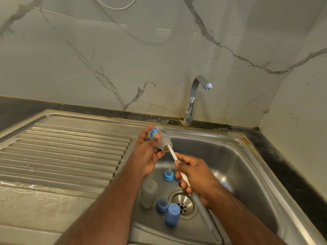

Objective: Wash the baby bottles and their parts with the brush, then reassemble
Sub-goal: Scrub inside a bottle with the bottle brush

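Observation:
My left hand (147, 152) grips a clear baby bottle (161, 138) with a blue print, held on its side above the sink's left edge, mouth pointing right and down. My right hand (192, 172) holds the white-and-grey bottle brush (172, 153) by its handle; the brush head is inside the bottle and hidden. On the sink floor lie a second clear bottle (148, 193), a blue collar with its teat (168, 175), and two blue caps (162, 205) (172, 217). Another blue part (225, 185) peeks out behind my right wrist.
The steel sink basin (244, 167) has a round drain (183, 205) in its floor. A chrome tap (193, 96) stands at the back, with no water running. A wet ribbed draining board (62, 152) lies to the left. Marble walls close off the back and right.

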Demonstrator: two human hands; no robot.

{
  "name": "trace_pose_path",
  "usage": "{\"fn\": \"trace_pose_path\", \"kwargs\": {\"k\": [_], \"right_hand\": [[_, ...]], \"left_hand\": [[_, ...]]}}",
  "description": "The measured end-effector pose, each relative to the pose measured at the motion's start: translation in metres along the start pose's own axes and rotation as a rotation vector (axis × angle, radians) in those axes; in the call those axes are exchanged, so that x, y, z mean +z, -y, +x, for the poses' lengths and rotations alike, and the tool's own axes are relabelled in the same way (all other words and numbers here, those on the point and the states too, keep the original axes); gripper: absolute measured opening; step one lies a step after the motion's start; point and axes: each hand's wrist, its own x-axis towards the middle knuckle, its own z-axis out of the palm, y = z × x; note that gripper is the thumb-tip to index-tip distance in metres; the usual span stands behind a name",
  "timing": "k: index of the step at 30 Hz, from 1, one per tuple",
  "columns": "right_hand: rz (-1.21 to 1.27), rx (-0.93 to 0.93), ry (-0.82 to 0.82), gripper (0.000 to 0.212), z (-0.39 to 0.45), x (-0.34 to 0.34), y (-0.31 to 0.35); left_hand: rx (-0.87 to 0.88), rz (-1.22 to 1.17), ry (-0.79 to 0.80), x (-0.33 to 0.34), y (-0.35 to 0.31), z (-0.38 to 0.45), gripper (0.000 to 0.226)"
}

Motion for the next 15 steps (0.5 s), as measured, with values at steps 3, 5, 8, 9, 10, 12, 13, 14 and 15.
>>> {"fn": "trace_pose_path", "kwargs": {"k": [3,5,8,9,10,12,13,14,15], "right_hand": [[0.007,-0.005,0.102,0.035,-0.0036,-0.0020,0.0020],[-0.087,-0.018,0.118,0.036,-0.0044,-0.0053,0.0010],[-0.154,-0.018,0.089,0.037,-0.0043,-0.0081,-0.0029],[-0.157,-0.017,0.073,0.036,-0.0042,-0.0079,-0.0042],[-0.146,-0.015,0.056,0.036,-0.0036,-0.0072,-0.0059],[-0.079,-0.007,0.028,0.034,-0.0021,-0.0048,-0.0074],[-0.033,0.001,0.019,0.033,-0.0010,-0.0032,-0.0075],[0.016,0.010,0.017,0.033,-0.0005,-0.0017,-0.0073],[0.064,0.015,0.024,0.032,-0.0004,-0.0008,-0.0066]], "left_hand": [[0.001,-0.013,-0.009,-0.0009,-0.0020,-0.0013,0.044],[-0.004,-0.016,-0.015,-0.0028,-0.0035,-0.0011,0.044],[-0.004,-0.026,-0.033,-0.0040,-0.0034,0.0006,0.044],[-0.003,-0.036,-0.043,-0.0040,-0.0035,0.0018,0.044],[-0.003,-0.045,-0.049,-0.0041,-0.0033,0.0026,0.045],[-0.007,-0.056,-0.042,-0.0037,-0.0028,0.0032,0.045],[-0.011,-0.053,-0.036,-0.0033,-0.0024,0.0030,0.046],[-0.013,-0.047,-0.030,-0.0031,-0.0017,0.0026,0.046],[-0.015,-0.041,-0.023,-0.0025,-0.0012,0.0026,0.046]]}}
